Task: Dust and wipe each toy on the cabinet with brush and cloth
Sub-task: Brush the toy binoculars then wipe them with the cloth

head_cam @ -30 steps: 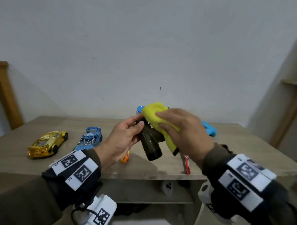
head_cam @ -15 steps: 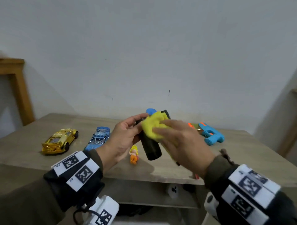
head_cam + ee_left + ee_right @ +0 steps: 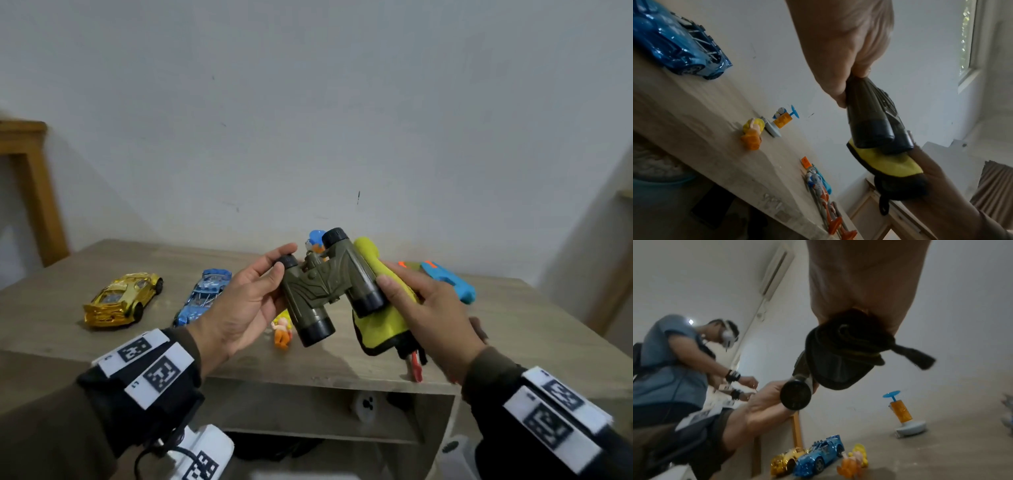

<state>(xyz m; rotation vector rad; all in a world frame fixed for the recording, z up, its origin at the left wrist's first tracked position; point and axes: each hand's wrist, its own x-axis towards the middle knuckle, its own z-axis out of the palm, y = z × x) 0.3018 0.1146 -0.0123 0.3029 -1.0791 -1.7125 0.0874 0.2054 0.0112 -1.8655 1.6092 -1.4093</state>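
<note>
Olive-green toy binoculars (image 3: 322, 287) are held up above the cabinet top (image 3: 513, 335). My left hand (image 3: 274, 270) grips their left barrel, thumb on the front and fingers behind. My right hand (image 3: 394, 291) holds a yellow cloth (image 3: 380, 329) with black edging against the right barrel, its thumb lying on that barrel. In the left wrist view the cloth (image 3: 892, 164) sits under the binoculars' (image 3: 869, 116) dark lens ends. The right wrist view shows the bunched cloth (image 3: 842, 356) and one lens (image 3: 796, 395). No brush is visible.
On the cabinet lie a gold car (image 3: 123, 303), a blue car (image 3: 202, 296), a small orange-and-yellow figure (image 3: 282, 330), a blue-topped toy (image 3: 317, 240), a blue toy gun (image 3: 452, 282) and a red figure (image 3: 415, 366) at the front edge. Another person (image 3: 674, 353) stands at the left.
My right hand has slid the cloth off the top of the binoculars to their right barrel. The binoculars have turned so their flat face shows.
</note>
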